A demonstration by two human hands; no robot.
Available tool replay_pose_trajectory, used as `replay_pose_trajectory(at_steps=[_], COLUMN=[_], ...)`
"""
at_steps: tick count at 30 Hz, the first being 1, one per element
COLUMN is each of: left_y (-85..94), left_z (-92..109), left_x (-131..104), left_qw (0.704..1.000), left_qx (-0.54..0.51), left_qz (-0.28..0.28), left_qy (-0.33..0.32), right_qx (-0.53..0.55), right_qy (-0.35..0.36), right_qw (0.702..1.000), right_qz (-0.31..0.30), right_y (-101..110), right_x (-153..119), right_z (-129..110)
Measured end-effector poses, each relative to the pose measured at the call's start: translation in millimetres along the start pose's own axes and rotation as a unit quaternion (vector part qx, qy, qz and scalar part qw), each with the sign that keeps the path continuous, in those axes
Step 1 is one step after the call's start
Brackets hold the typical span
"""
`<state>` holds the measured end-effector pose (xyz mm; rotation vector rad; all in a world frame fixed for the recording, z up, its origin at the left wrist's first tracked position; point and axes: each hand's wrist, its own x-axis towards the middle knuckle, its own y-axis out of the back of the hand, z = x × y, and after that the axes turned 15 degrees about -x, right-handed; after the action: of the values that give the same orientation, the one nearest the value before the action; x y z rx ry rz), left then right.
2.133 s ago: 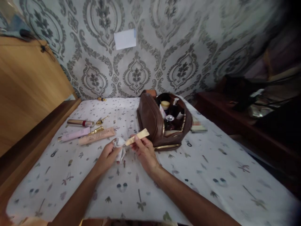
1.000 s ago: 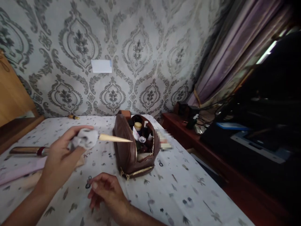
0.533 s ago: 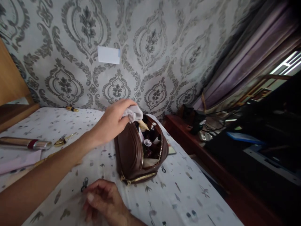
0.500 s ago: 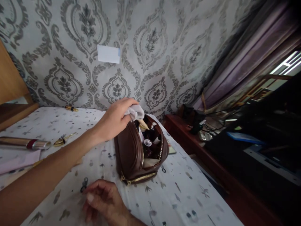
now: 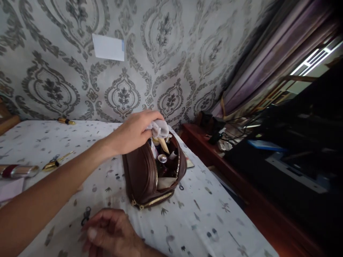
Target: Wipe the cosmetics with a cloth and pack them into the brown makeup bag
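Observation:
A brown zip bag point(image 5: 139, 175) stands unzipped on the patterned white cloth point(image 5: 198, 221), with several bottles and tubes inside. My left hand point(image 5: 136, 130) is over the bag's far edge, its fingers closed on a crumpled light grey cloth point(image 5: 160, 128) above the opening. Low in the view, in front of the bag, my right hand point(image 5: 112, 233) rests near the cloth with loosely curled fingers, thumb apart, and nothing in it.
At the left lie a metallic tube point(image 5: 20, 171), gold scissors point(image 5: 55, 163) and a pink paper point(image 5: 11, 189). A small black and gold item point(image 5: 66, 121) lies by the wall. Right of the bed stands a dark red table point(image 5: 198, 142) with cables.
The view has shifted, so the bag and wall appear further left. My left hand still holds the grey cloth, now slightly further over the opening. My right hand stays low, without an object.

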<state>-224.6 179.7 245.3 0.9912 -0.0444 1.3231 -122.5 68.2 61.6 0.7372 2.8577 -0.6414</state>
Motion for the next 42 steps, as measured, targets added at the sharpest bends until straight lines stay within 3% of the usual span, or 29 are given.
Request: replay_pose_trajectory(at_steps=[4,7,14,19,24,31,37,42], left_y=[-12.1,-11.3,5.2,2.6,1.2,-5.4,-3.2,-9.8], left_z=[-9.4,-12.8,-16.2,-23.2,-24.9,-37.3,-47.5,-48.4], left_x=[4.4,5.8,17.2,28.5,37.5,48.8,51.4,53.4], left_qw=[0.999,0.998,1.0,0.998,0.998,0.998,0.999,0.994], left_qx=[0.021,0.032,0.017,0.063,0.057,0.029,-0.012,0.008], left_qz=[-0.032,-0.045,0.017,-0.01,-0.002,-0.048,-0.045,-0.102], left_qy=[-0.024,-0.025,0.016,-0.022,-0.02,-0.029,0.001,0.027], right_qx=[0.011,-0.002,-0.02,-0.015,-0.012,-0.009,-0.006,0.001], right_qy=[-0.006,-0.008,-0.011,-0.02,-0.022,-0.02,-0.027,-0.02], right_qw=[1.0,1.0,0.999,1.0,1.0,1.0,1.0,1.0], right_qz=[0.005,0.007,0.023,0.014,0.018,0.019,0.009,0.009], right_y=[-1.1,-0.3,-0.9,-0.9,-1.8,-1.9,-0.9,-1.4], right_x=[-0.2,-0.4,0.0,-0.3,0.1,-1.0,-1.3,0.4], right_z=[-0.1,-1.0,-0.3,-4.5,-2.7,-1.0,-0.2,4.4])
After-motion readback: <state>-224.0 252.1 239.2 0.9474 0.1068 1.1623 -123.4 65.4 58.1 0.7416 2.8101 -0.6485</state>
